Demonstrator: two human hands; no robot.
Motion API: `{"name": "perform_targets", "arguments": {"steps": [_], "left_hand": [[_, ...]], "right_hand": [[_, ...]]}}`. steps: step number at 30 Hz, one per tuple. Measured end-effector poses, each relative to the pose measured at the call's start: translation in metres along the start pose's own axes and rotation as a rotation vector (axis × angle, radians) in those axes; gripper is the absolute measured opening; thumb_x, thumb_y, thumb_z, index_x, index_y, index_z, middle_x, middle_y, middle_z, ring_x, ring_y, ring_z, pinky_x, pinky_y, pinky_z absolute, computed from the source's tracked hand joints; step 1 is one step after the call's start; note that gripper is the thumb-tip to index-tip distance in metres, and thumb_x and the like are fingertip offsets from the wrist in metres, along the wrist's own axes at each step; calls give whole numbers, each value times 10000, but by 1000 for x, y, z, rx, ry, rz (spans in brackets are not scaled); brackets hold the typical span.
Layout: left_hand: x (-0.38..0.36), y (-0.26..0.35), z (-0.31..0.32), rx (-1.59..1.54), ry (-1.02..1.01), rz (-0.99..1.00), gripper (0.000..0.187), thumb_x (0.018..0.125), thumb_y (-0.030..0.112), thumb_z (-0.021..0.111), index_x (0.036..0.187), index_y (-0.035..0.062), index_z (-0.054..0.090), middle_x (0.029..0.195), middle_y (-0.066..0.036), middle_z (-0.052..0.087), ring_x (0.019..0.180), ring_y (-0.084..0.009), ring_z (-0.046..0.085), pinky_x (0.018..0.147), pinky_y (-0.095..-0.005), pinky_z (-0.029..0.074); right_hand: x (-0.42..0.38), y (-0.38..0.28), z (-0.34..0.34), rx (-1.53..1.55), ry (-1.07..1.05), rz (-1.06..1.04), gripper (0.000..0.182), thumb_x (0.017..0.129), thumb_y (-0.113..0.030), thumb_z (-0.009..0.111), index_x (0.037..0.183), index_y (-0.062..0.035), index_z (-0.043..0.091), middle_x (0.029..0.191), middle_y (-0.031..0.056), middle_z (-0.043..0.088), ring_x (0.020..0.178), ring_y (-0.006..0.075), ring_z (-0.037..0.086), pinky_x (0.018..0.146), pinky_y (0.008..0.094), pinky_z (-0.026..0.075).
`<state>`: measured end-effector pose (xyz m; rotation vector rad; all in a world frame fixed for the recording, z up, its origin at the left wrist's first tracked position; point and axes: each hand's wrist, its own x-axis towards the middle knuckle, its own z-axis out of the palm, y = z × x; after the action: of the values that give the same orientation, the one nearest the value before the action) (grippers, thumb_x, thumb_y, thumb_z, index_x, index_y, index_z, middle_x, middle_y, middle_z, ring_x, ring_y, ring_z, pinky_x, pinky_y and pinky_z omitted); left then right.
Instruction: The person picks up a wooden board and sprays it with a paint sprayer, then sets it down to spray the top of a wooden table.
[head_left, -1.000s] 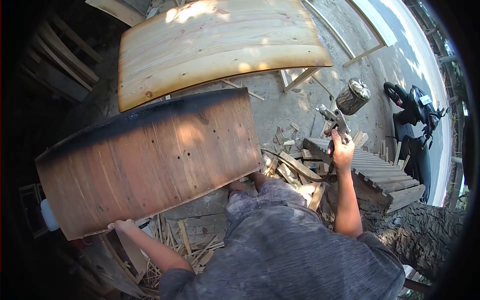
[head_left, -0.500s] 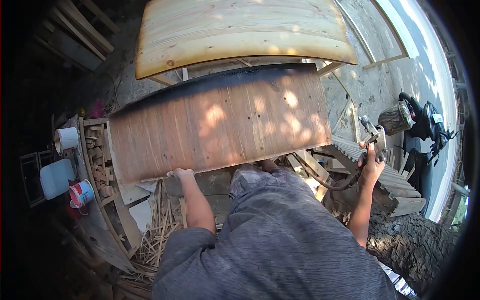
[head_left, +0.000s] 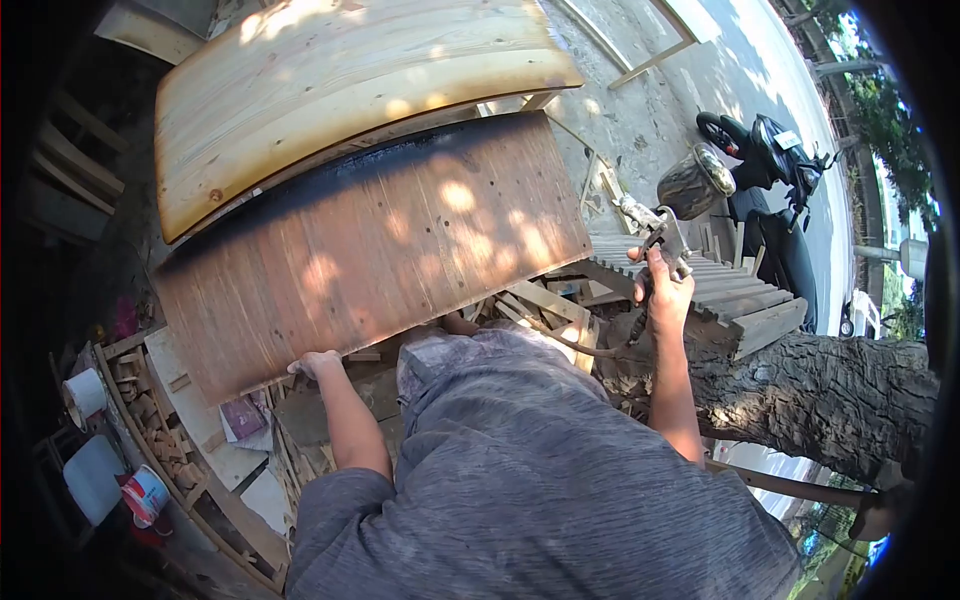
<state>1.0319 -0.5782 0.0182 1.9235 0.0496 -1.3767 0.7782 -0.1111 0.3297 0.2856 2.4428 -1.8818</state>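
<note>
My left hand [head_left: 315,364] is closed on the near edge of a reddish-brown wooden board [head_left: 370,250], fingers tucked underneath. A dark, blackened band runs along the board's far edge. Off the board's right end, my right hand [head_left: 664,290] grips a spray gun [head_left: 660,230] by its handle. The gun carries a stained metal cup [head_left: 696,182], and a hose [head_left: 575,345] hangs from the grip. Just beyond the board stands a pale wooden tabletop [head_left: 350,90] with browned edges.
Slatted wood [head_left: 700,280] is stacked at right beside a thick tree trunk [head_left: 830,395]. A motorcycle [head_left: 775,170] is parked beyond. On the left are a white bucket [head_left: 88,392], a red-and-white can [head_left: 146,495] and a crate of wood offcuts [head_left: 150,425]. Scrap sticks lie below the board.
My view has swung to the right, so the board, tabletop and bench items appear farther left and more tilted. Both hands keep their holds on the board and spray gun.
</note>
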Motion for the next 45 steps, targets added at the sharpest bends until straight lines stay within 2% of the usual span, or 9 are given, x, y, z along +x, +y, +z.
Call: {"name": "perform_targets", "arguments": {"steps": [28,30,34,35,38,41,42,44,45], "left_hand": [[-41,-90,39,36,-182,-168,816,1036,702,205,1621,148,334,1674,-86,351,1514,-327,357,1247,-563,265],[-50,-90,35,4,-228,-196,816,1036,703,197,1621,152,334,1676,-84,348,1516,-327,354,1249,-565,261],[-62,-95,31,-49,-299,-226,817,1036,706,181,1623,159,334,1680,-80,343,1520,-326,348,1252,-567,255],[-64,-94,29,-51,-313,-228,817,1036,707,177,1623,161,334,1681,-79,342,1521,-326,346,1253,-568,254],[-72,-95,30,-77,-365,-239,818,1036,709,165,1624,167,334,1683,-76,338,1525,-325,342,1256,-570,249],[-79,-93,32,-104,-403,-254,819,1036,711,153,1625,172,334,1686,-72,334,1528,-325,337,1259,-572,244],[-80,-93,32,-114,-412,-264,819,1036,712,149,1625,174,334,1687,-71,333,1529,-325,335,1259,-573,243],[-82,-90,33,-128,-423,-269,820,1036,714,141,1626,178,334,1688,-69,330,1531,-325,332,1261,-574,239],[-83,-89,33,-137,-428,-275,820,1036,714,137,1626,179,334,1689,-68,329,1532,-325,331,1262,-575,238]], "right_hand": [[27,15,-16,-46,-21,11,289,1034,-301,659,1051,-13,680,940,82,755,482,77,517,435,252,385],[32,22,-3,-64,-21,-19,286,1035,-295,655,1041,-12,696,937,73,756,478,75,515,428,253,376],[45,40,33,-198,-62,79,211,1033,-198,641,1023,-3,721,757,15,687,473,64,498,451,253,391],[50,56,49,-111,-31,-32,234,1037,-221,649,1007,-4,730,694,0,653,475,63,510,456,255,389],[54,59,98,-68,-27,-6,365,1049,-359,657,1005,-5,736,672,-3,632,500,54,510,481,253,395],[62,74,140,-267,-154,-3,510,1021,-505,656,980,-5,746,661,27,615,548,108,557,539,317,442],[58,72,158,-242,-207,47,511,1029,-490,647,962,8,741,660,41,596,604,135,582,581,340,458],[50,71,193,-271,-230,-236,492,1032,-475,644,972,7,725,652,65,591,643,158,600,612,356,466],[47,71,209,-292,-265,-189,514,1034,-491,634,951,8,726,689,76,631,683,176,629,649,359,484]]}}
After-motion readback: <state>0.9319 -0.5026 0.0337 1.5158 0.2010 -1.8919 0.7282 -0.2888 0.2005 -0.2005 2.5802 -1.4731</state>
